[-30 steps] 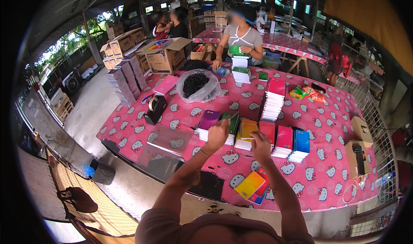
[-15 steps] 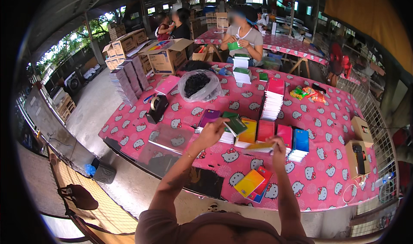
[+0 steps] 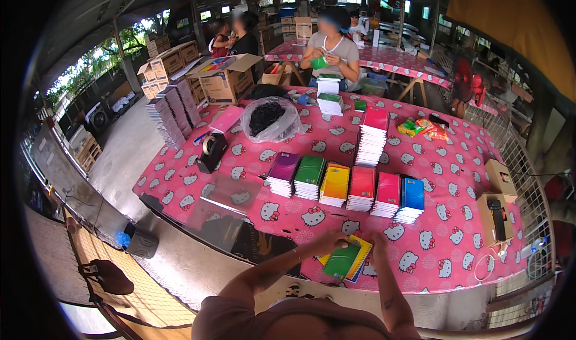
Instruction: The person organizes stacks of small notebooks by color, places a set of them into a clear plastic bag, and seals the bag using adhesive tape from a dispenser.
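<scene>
Close to the table's near edge, my left hand (image 3: 333, 242) pinches the top of a green notebook (image 3: 342, 262). My right hand (image 3: 378, 247) grips the side of a yellow spiral notebook (image 3: 362, 250), which lies partly under the green one. Below these, edges of the fanned notebooks on the table show, one of them blue; the rest is covered. Farther in stands a row of notebook stacks: purple (image 3: 284, 165), green (image 3: 309, 169), yellow (image 3: 335, 180), red (image 3: 362, 181), pink (image 3: 387, 190) and blue (image 3: 412, 193). Behind the row rises a taller pink-topped stack (image 3: 375, 130).
On the table (image 3: 450, 178) are a tape dispenser (image 3: 212, 154), a clear bag of black material (image 3: 270, 121), a clear plastic sheet (image 3: 225, 196), snack packets (image 3: 423, 128) and small cartons (image 3: 495, 220). Opposite, a co-worker (image 3: 333, 49) handles a green notebook. Tall stacks (image 3: 174, 115) stand left.
Both hands have come down from the row of stacks to the near edge, bringing the green and yellow notebooks over the fanned ones. The view has shifted slightly.
</scene>
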